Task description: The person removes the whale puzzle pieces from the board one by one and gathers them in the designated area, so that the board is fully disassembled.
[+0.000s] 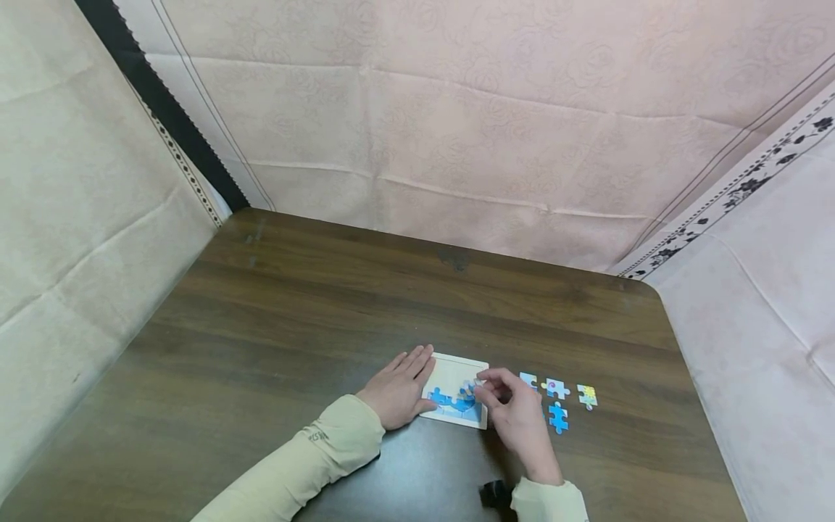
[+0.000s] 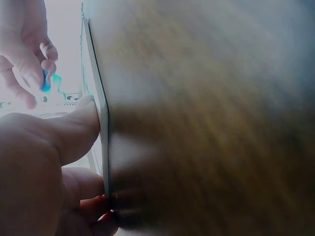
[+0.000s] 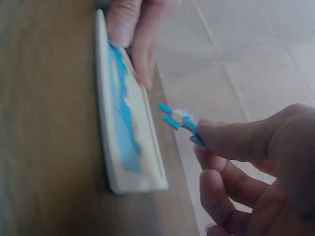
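A pale wooden puzzle tray (image 1: 450, 366) lies on the table, its near part filled with joined blue pieces (image 1: 459, 409). My left hand (image 1: 401, 388) rests along the tray's left side, fingers straight, with the thumb on the near left corner. Between the thumb and fingers of my right hand (image 1: 515, 417) is a blue puzzle piece (image 3: 179, 120), pinched just above the tray's right part. In the right wrist view the piece stands apart from the tray (image 3: 142, 184). The left wrist view shows the left thumb (image 2: 81, 128) touching the tray's edge.
Right of the tray lie several loose puzzle pieces, among them a pale blue one (image 1: 555, 388), a yellow one (image 1: 587, 396) and a blue one (image 1: 558, 418). A small black object (image 1: 494, 494) sits by the right sleeve. Pale cloth (image 1: 417, 130) hangs around the dark wooden table (image 1: 313, 304).
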The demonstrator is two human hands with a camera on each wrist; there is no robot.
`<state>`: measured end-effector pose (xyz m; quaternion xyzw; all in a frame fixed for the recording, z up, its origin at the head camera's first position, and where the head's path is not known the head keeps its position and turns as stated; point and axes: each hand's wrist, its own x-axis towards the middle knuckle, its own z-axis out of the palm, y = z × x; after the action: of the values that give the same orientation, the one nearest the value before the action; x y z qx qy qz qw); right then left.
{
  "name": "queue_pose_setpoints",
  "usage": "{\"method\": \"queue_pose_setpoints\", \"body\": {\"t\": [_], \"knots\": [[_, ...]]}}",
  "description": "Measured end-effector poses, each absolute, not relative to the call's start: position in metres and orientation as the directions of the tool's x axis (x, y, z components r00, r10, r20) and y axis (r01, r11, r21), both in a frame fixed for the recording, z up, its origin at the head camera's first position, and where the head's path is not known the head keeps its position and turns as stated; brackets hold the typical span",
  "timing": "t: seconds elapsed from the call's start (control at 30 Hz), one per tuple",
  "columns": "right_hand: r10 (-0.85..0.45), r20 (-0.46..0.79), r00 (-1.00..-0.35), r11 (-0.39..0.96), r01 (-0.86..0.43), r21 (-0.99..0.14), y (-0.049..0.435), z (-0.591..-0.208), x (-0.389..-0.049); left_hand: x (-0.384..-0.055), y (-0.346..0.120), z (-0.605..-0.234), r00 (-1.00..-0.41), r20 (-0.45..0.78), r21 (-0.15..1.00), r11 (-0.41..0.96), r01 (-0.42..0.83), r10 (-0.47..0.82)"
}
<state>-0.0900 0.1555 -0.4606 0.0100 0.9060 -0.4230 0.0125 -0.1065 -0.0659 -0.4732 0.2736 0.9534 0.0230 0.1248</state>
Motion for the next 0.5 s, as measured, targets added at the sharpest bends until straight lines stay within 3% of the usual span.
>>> {"method": "queue_pose_setpoints", "body": {"t": [0.3, 0.5], "knots": [[0.1, -0.024, -0.995, 0.601, 0.079, -0.795, 0.192, -0.45, -0.084, -0.106, -0.067, -0.475, -0.82, -0.222, 0.125, 0.849, 0.513, 0.528], [0.217, -0.072, -0.974, 0.562, 0.185, -0.806, 0.218, -0.44, -0.078, -0.106, -0.067, -0.475, -0.82, -0.223, 0.13, 0.85, 0.511, 0.528]]}}
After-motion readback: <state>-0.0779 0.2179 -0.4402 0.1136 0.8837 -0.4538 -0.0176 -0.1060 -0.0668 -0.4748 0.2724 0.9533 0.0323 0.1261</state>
